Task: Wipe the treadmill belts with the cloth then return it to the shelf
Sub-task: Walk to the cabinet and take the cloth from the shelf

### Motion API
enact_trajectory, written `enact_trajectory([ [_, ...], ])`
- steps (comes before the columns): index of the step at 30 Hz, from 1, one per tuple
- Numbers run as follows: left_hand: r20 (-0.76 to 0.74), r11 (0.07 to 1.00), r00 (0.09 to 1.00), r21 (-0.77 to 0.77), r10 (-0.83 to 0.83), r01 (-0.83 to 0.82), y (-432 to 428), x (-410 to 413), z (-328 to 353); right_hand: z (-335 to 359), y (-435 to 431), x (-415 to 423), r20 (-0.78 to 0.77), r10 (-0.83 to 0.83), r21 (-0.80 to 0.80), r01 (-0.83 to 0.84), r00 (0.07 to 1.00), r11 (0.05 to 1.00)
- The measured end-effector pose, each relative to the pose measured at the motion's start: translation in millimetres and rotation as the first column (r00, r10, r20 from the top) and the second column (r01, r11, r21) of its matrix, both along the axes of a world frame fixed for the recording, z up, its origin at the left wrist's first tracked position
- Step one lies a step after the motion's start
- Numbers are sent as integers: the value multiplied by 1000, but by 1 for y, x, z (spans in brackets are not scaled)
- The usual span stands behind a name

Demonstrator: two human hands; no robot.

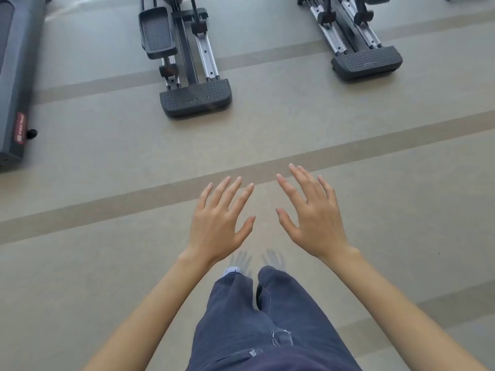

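hands out front, both empty: left hand (218,223) and right hand (313,218) spread wide, fingers splayed above the floor (107,263), treadmill (16,84) far left.

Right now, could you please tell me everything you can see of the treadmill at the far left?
Only the rear end of the treadmill shows, cut off by the left edge. It has a dark grey side rail that looks like plastic, with a red label near its end whose text is too blurred to read, and a strip of darker belt beside the rail. A small black wheel sticks out. It stands on the floor; nothing else touches it.
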State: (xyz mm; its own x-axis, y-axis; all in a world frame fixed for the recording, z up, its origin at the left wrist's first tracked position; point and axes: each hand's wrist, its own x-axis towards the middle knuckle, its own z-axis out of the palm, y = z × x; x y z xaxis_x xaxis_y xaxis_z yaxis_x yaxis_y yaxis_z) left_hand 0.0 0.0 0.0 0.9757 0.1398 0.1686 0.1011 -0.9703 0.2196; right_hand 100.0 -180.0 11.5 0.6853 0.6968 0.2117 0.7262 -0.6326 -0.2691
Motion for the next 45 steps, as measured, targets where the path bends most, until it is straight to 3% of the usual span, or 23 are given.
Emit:
enact_trajectory([
  [6,29,999,999,32,-23,22,-5,-7,-7,-8,-9,-14,58,14,15,-15,998,1000],
  [17,-25,969,970,46,-244,245,43,-28,-8,-20,19,-77,13,-233,-26,233,972,972],
  [25,-68,901,901,37,-429,432,81,-67,-17,-28,48,-146,-25,-374,-78,372,927,925],
  [31,-161,816,807,19,-567,577,103,-91,-21,-32,62,-200,-65,-498,-103,490,865,866],
  [37,-100,703,699,-5,-708,711,107,-104,-18,-30,67,-251,-80,-628,-113,619,774,777],
  [45,-76,475,473,2,-878,880,88,-114,-18,-18,65,-309,-16,-767,-55,766,641,641],
])
